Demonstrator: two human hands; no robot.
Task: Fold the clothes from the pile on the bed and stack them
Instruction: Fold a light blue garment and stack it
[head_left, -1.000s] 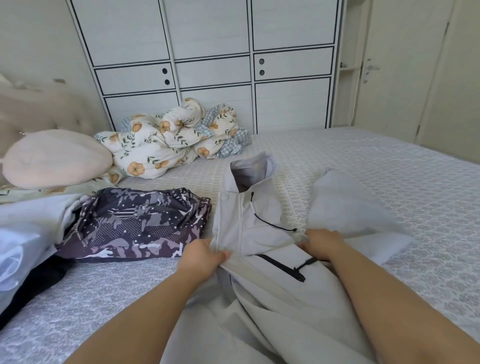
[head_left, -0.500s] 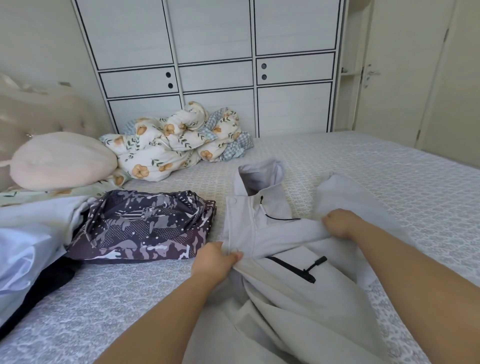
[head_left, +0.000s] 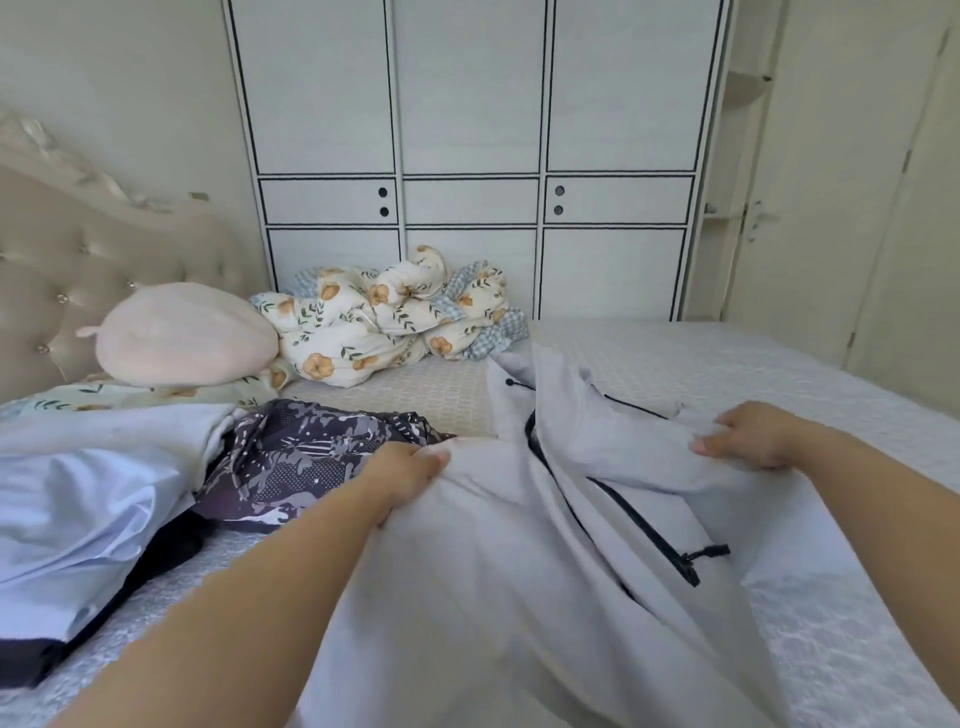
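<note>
Jacket (head_left: 519, 545) spread on bed (head_left: 779, 364), unfolded. Left hand (head_left: 410, 475) and right hand (head_left: 748, 436) grip its cloth, fingers curled. Pile (head_left: 104, 478) waits; camo piece (head_left: 311, 457) seems folded.

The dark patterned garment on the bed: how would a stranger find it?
Start at the beige tufted headboard and come down past the round pink cushion. The dark camouflage-print garment lies between pale blue clothes and the light grey zip jacket, the only patterned piece there.
</note>
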